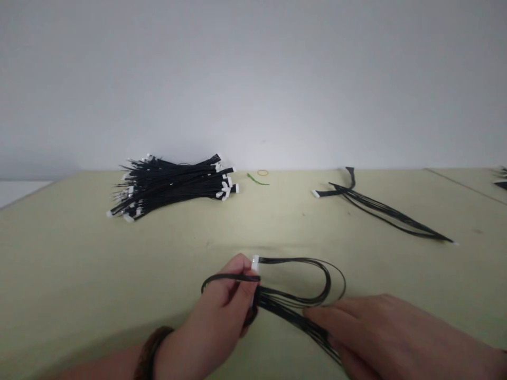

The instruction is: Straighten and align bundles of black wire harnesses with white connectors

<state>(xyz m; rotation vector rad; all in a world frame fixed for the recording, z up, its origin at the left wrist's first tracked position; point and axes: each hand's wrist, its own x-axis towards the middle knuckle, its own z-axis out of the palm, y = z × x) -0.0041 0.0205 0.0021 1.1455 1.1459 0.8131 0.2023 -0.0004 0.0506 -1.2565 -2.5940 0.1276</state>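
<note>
At the near side of the surface (119,274), our L hand (216,311) clamps the black wire harness (277,294) by its white connector (255,262), our R hand (376,332) at the trailing wires (287,315), can't tell if gripping; prob. mid-straightening, next move needs steady L hold.

I see the person's bare left hand (209,327) closed in a pinch, its bent thumb (242,298) pressing toward a curved index finger (237,264). The bare left forearm (114,364) slants up to that grip from the lower left. To the right of the grip, well apart, the bare right hand (376,332) is palm down, fingers pointing toward it; I cannot tell how tightly they bend underneath.
</note>
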